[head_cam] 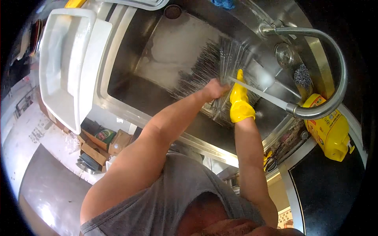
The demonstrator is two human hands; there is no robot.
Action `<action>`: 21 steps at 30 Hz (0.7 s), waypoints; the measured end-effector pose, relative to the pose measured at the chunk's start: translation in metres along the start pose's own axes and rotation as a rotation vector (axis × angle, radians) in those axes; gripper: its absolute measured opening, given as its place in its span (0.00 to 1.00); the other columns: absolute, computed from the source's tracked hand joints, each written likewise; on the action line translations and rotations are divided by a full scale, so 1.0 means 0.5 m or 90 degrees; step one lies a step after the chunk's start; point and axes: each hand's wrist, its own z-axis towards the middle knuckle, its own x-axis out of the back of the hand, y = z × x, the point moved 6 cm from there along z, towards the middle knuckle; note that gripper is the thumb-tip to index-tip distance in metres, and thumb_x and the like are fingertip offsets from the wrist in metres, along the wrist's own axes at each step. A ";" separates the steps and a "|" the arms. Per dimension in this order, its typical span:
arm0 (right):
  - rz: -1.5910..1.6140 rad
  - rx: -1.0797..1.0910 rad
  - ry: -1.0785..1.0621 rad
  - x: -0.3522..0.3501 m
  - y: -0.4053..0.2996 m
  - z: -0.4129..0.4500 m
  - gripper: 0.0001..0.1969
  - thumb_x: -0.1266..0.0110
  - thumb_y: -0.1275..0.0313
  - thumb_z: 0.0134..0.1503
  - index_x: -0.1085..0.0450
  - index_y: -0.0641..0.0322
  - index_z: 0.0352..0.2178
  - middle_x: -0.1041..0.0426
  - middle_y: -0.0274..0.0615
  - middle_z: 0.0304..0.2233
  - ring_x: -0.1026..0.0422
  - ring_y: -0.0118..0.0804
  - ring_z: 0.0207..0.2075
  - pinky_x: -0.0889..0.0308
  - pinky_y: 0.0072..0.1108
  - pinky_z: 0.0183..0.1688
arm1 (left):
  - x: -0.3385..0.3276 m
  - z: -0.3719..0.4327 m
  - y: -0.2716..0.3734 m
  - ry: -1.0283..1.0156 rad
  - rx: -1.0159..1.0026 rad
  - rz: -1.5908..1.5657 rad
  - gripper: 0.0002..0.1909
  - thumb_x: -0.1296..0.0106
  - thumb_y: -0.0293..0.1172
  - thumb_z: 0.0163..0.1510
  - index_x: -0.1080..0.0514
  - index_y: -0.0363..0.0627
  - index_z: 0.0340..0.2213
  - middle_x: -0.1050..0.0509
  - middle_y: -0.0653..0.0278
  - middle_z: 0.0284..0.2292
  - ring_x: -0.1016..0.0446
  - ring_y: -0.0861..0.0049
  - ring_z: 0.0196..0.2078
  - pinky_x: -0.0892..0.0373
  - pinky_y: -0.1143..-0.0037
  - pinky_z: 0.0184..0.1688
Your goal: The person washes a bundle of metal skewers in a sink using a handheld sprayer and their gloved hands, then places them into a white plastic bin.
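A wide bunch of thin skewer-like rods (200, 67), blurred in places, fans out in a steel sink (121, 73). My bare left hand (215, 89) is closed around part of the bunch near its lower end. Just to its right, my right hand (239, 96) wears a yellow rubber glove, with one finger pointing up along the rods; whether it grips them is hidden. From the end of a curved metal faucet (339, 62) a stream of water (260, 93) runs left, across the glove and onto the rods between my hands.
White plastic tubs (85, 67) stand on the left rim. At the right are a yellow detergent bottle (327, 129), a steel-wool scrubber (302, 77) and a round glass-like lid or dish (284, 54). A blue cloth (223, 3) lies at the far edge. Scissors (271, 164) hang below the right rim.
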 end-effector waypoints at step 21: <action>-0.020 -0.036 -0.059 -0.015 -0.011 -0.008 0.23 0.55 0.51 0.55 0.31 0.60 0.39 0.28 0.39 0.33 0.32 0.35 0.35 0.37 0.24 0.38 | -0.024 0.053 -0.025 -0.202 -0.209 0.404 0.24 0.59 0.42 0.51 0.36 0.40 0.47 0.32 0.47 0.44 0.32 0.59 0.46 0.37 0.64 0.48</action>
